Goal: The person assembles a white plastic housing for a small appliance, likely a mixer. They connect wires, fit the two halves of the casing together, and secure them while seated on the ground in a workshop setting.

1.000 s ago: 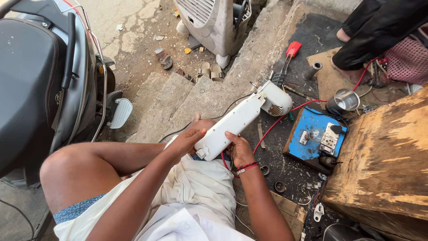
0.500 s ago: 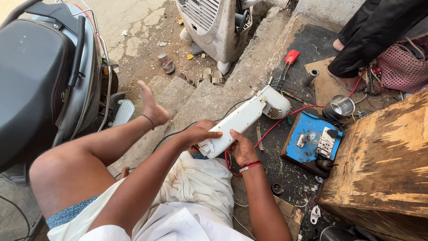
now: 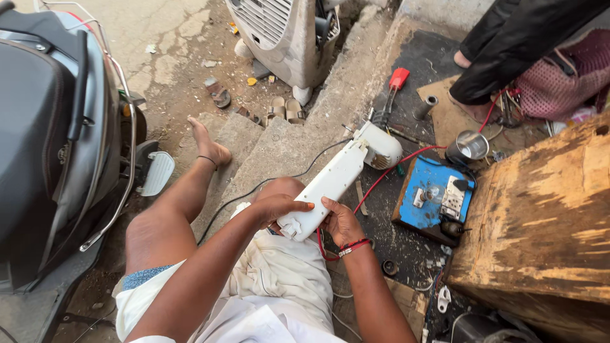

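Note:
I hold a long white plastic appliance (image 3: pixel 340 178) with a rounded head at its far end, resting over my knee. My left hand (image 3: pixel 276 206) grips its near end from the left. Against the same end from the right, my right hand (image 3: pixel 340 221), with a red thread and bangle at the wrist, is closed on it. A black cord runs off to the left and a red wire (image 3: pixel 394 168) loops to the right toward a blue switch board (image 3: pixel 432 200) on the ground.
A scooter (image 3: pixel 57 146) stands at left, close to my bare leg. A grey air cooler (image 3: pixel 286 35) stands ahead. A red-handled screwdriver (image 3: pixel 394 86), a metal cup (image 3: pixel 469 146) and small parts lie on dark ground. A wooden block (image 3: pixel 546 222) fills the right. Another person's dark-clothed leg (image 3: pixel 508 44) is at top right.
The view has tilted so my foot and more of the scooter show. Both hands keep their hold on the white appliance, which has barely shifted.

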Demonstrator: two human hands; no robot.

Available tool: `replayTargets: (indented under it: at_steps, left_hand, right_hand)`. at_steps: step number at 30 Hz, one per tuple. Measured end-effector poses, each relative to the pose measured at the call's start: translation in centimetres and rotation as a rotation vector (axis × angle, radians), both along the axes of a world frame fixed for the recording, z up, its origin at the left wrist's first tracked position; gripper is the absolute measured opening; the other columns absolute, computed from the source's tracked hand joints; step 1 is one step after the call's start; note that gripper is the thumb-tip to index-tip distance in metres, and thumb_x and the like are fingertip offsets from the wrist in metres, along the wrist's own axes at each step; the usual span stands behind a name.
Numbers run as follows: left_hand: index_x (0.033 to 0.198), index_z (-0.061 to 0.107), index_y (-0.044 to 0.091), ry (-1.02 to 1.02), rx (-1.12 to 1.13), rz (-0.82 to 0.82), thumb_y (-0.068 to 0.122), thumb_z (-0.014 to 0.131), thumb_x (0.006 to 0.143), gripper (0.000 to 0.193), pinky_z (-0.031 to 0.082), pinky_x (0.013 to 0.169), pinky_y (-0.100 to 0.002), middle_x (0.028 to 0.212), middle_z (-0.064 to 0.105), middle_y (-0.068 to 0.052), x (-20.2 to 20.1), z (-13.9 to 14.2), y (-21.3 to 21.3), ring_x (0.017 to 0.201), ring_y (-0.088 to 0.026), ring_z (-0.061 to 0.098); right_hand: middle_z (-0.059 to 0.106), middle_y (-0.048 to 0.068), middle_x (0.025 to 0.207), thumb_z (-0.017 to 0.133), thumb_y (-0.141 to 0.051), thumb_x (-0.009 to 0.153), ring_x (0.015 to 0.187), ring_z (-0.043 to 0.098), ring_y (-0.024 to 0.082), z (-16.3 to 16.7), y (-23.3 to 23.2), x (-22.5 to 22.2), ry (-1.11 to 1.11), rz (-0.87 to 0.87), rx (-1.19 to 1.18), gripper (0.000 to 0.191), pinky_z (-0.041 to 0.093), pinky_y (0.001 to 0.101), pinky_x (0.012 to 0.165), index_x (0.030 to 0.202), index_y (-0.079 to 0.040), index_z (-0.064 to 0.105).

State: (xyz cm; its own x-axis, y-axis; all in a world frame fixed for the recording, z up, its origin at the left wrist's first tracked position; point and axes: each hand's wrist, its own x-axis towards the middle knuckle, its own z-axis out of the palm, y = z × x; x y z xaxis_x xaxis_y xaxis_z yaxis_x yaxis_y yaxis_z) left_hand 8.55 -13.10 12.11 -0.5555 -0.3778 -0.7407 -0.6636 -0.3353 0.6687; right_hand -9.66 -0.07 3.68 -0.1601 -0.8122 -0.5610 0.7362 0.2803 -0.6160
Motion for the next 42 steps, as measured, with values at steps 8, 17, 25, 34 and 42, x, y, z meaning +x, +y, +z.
replayTargets:
  at_steps: [8, 17, 25, 34, 42]
  left_hand:
    - [0.123, 0.071, 0.003, 0.106, 0.179, -0.02, 0.056, 0.072, 0.082, 0.067, 0.061, 0.065, -0.039, 0.101, 0.077, -0.016, 0.0, -0.2, 0.2, 0.084, -0.026, 0.075]
    - [0.122, 0.069, 0.004, 0.031, 0.196, 0.101, 0.045, 0.071, 0.086, 0.054, 0.061, 0.065, -0.04, 0.096, 0.075, -0.012, -2.1, 2.7, 1.8, 0.08, -0.024, 0.074]
    - [0.12, 0.069, 0.009, -0.052, 0.26, 0.087, 0.044, 0.067, 0.086, 0.049, 0.063, 0.067, -0.037, 0.096, 0.077, -0.008, -2.0, 2.0, 2.7, 0.081, -0.02, 0.076]
    - [0.122, 0.065, 0.006, -0.004, 0.33, 0.137, 0.045, 0.068, 0.092, 0.049, 0.052, 0.068, -0.034, 0.099, 0.072, -0.009, -1.8, -0.6, 8.2, 0.083, -0.016, 0.066]
    - [0.13, 0.058, 0.006, 0.018, 0.498, 0.225, 0.035, 0.065, 0.089, 0.05, 0.059, 0.081, -0.041, 0.112, 0.073, -0.01, -2.9, 0.2, 11.0, 0.099, -0.02, 0.07]
  right_hand:
    - [0.072, 0.013, 0.113, 0.08, -0.03, 0.082, 0.103, 0.07, 0.025, 0.8, 0.2, -0.4, -0.018, -0.029, -0.003, 0.054, 0.055, 0.0433, 0.091, 0.123, 0.001, 0.064]
    - [0.074, 0.009, 0.103, 0.078, -0.036, 0.086, 0.089, 0.07, 0.021, 1.7, 1.4, -1.4, 0.029, -0.015, 0.0, 0.048, 0.055, 0.0395, 0.08, 0.117, -0.001, 0.068]
    - [0.072, 0.008, 0.106, 0.071, -0.043, 0.094, 0.09, 0.069, 0.016, 3.0, 3.6, -1.1, 0.161, -0.026, -0.037, 0.052, 0.056, 0.0341, 0.079, 0.124, -0.001, 0.066]
    - [0.074, 0.009, 0.119, 0.066, -0.028, 0.097, 0.099, 0.069, 0.014, 3.2, 20.2, -10.3, 0.527, -0.399, 0.208, 0.041, 0.052, 0.029, 0.084, 0.13, -0.003, 0.063]
    - [0.077, 0.004, 0.1, 0.068, -0.015, 0.096, 0.091, 0.067, 0.011, -3.1, 30.1, -6.7, 0.795, -0.182, 0.511, 0.02, 0.054, 0.0273, 0.082, 0.112, -0.005, 0.074]
